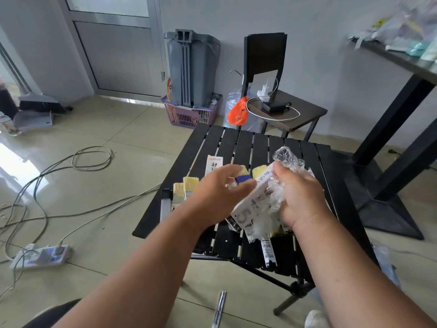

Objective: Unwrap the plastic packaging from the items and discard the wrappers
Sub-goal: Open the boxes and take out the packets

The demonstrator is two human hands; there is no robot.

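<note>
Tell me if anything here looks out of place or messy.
Yes: loose cables sprawl over the floor to a power strip, a trip hazard, and a pen-like object lies on the floor beneath the slatted table.

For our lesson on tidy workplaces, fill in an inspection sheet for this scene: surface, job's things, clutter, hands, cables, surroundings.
Surface: black slatted table, partly covered.
Job's things: paintbrushes lying on the table; one brush with a blue band and a printed sleeve between the hands.
Clutter: pen on the floor.
Hands: left hand holds the blue-banded brush; right hand grips crumpled clear wrapper.
Cables: loose cords across the floor to a power strip.
Surroundings: chair carrying a charger, purple basket, orange bag.
</note>
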